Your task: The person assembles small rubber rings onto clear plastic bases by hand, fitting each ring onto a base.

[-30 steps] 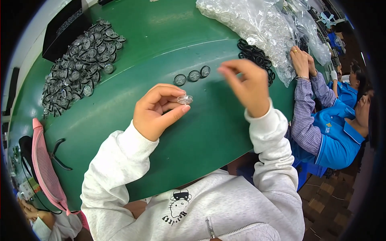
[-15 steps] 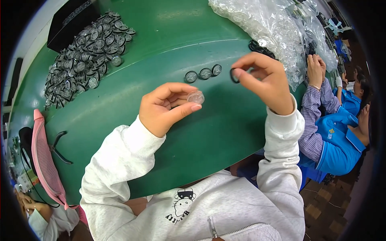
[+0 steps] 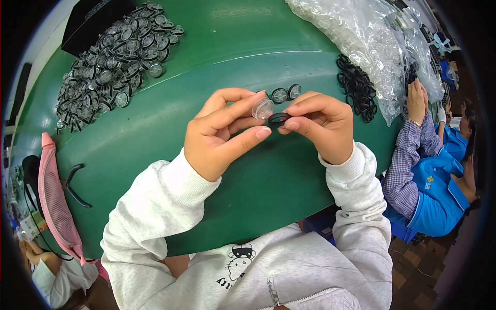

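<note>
My left hand [image 3: 219, 126] grips a clear plastic wheel [image 3: 263, 109], round and see-through, near its fingertips. Close beside it, my right hand [image 3: 323, 124] pinches a black rubber ring [image 3: 279, 119] between thumb and fingers. Ring and clear wheel are almost together over the green table; whether they touch I cannot tell. Just beyond my hands, a few clear wheels with black rings [image 3: 279, 95] stand on the table, one partly hidden by my left fingers. A heap of loose black rings [image 3: 357, 89] lies past my right hand.
A big pile of ringed wheels [image 3: 116, 62] lies at the far left by a black box [image 3: 95, 23]. Clear plastic bags [image 3: 361, 46] fill the far right. A pink mesh pouch [image 3: 56, 199] and pliers [image 3: 75, 186] lie left. Other people [image 3: 434, 186] sit at the right.
My right hand has come left and down with the black ring, bringing it up to the clear wheel. My left hand has turned the wheel more upright. The ring heap is now uncovered.
</note>
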The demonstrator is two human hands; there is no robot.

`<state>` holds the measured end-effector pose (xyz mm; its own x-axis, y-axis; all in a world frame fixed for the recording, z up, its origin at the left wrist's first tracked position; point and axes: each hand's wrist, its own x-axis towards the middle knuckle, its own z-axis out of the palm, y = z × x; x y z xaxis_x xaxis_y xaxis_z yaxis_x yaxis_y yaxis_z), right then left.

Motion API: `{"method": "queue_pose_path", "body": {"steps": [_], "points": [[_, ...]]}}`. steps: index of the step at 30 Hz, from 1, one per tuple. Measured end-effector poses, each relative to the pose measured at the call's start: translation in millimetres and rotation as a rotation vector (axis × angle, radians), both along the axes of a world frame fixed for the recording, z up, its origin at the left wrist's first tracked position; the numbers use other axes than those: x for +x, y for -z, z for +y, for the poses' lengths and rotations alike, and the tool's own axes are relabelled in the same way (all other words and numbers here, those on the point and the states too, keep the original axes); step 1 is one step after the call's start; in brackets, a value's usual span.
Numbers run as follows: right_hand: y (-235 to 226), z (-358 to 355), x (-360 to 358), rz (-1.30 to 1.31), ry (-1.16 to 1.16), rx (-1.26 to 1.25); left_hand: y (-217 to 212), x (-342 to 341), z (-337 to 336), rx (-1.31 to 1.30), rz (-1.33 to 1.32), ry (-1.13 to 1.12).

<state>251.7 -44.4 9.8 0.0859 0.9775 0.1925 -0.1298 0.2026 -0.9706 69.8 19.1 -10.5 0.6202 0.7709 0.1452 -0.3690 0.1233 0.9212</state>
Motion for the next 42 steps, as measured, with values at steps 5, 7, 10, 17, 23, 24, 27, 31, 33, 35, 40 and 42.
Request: {"method": "queue_pose_path", "body": {"steps": [5, 7, 10, 17, 23, 24, 27, 31, 33, 35, 40, 42], "points": [[3.7, 2.1, 2.3, -0.116, -0.051, 0.082, 1.4, -1.3, 0.4, 0.217, 0.105, -0.016], [4.4, 1.9, 2.1, -0.122, -0.052, 0.077, 1.4, -0.8, 0.2, 0.26, 0.121, -0.029], [4.1, 1.8, 1.6, -0.143, -0.05, 0.068, 1.0, 0.0, 0.1, 0.393, 0.167, -0.067], [0.8, -2.0, -5.5, -0.273, 0.028, 0.106, 8.2, -0.1, 1.5, 0.568, 0.181, -0.116], [2.9, -2.2, -0.9, -0.487, 0.047, 0.223, 7.7, 0.4, 3.8, 0.673, 0.175, -0.131], [4.0, -1.6, 1.2, -0.513, 0.043, 0.237, 6.8, -0.1, 4.5, 0.681, 0.181, -0.13], [2.5, -1.4, 2.5, -0.518, 0.039, 0.223, 2.6, -0.3, 2.7, 0.668, 0.191, -0.13], [-1.8, -0.4, 1.2, -0.45, 0.035, 0.139, -1.1, -0.9, -1.1, 0.603, 0.21, -0.135], [-3.2, -0.2, 0.2, -0.414, 0.025, 0.118, 1.6, 0.0, 0.5, 0.625, 0.168, -0.131], [-4.4, -0.3, -0.5, -0.378, 0.015, 0.096, 3.6, 0.6, 1.6, 0.646, 0.126, -0.127], [-5.2, -1.9, -3.1, -0.451, -0.038, 0.142, 4.9, -1.5, -0.6, 0.692, 0.165, -0.131], [-1.9, -2.2, -2.6, -0.413, -0.036, 0.146, 4.8, -1.3, -1.0, 0.69, 0.149, -0.125]]}}
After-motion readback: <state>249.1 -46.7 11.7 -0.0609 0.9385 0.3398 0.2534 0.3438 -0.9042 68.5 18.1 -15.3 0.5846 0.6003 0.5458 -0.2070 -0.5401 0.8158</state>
